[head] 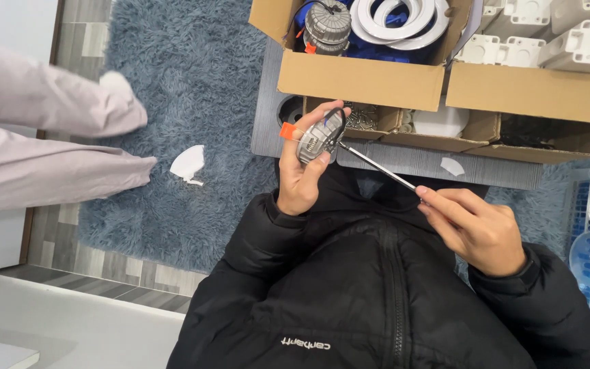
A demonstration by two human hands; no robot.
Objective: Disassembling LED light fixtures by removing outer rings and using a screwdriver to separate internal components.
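Fig. legend, head view. I see the left hand (303, 179) raised in front of the chest, fingers (324, 113) closed round a small round grey metal lamp body (320, 135), ribbed like a heat sink, w/ an orange tab (287, 132) sticking out on its left side. The right hand (478, 229) sits lower and to the right, fingers pinched shut on the near end of a thin screwdriver shaft (375, 168); handle not visible, hidden in the grip.

Key relation: the shaft's long axis runs diagonally, from the right hand up and left to the lamp body, tip touching or just at its right edge; I cannot tell if it is seated in a screw. Lamp body lies up-left of the right fingers, so the left hand is the nearer one, already holding it.

Materials: shaft is slim, bright steel; a thin black wire loop (336, 113) arcs over the lamp body. Behind, a ridged grey surface (438, 164) carries open cardboard boxes (362, 80) w/ white rings (397, 17) and white plastic housings (585, 42). Shaggy blue-grey rug (192, 102) below; another person's pale-clothed legs (42, 130) at left; white scrap (188, 164) on the rug.
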